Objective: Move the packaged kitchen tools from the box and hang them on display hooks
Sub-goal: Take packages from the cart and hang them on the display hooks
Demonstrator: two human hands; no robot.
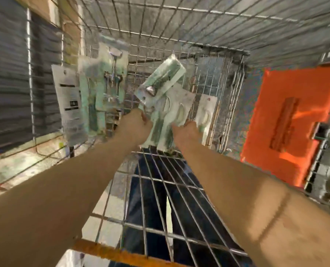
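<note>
**Two hands hold packaged tools before a wire grid**

Wire mesh [179, 26] fills the background and closes the space at the back, above and on both sides. A wire shelf [160, 189] lies below the arms, and dark trousers [181, 199] show through its bars. The picture is rather blurred.

Both arms reach forward to the middle. The left hand [135, 126] has its fingers curled round the left edge of the packaged kitchen tools [164, 112], a small bundle of green and white cards held up in front of the back grid. The top pack [165, 76] of this bundle is tilted to the right. The right hand [187, 132] grips the lower right side of the same bundle; its fingertips are hidden behind the cards.

To the left of the bundle, hanging packages [102, 83] are already on the grid, and just beside them hangs a white card [68, 99] with dark print. To the right of the right hand, a pale package [206, 112] is against the mesh. Further right stands an orange panel [291, 120]. An orange bar [121, 254] runs along the near edge of the shelf.
</note>
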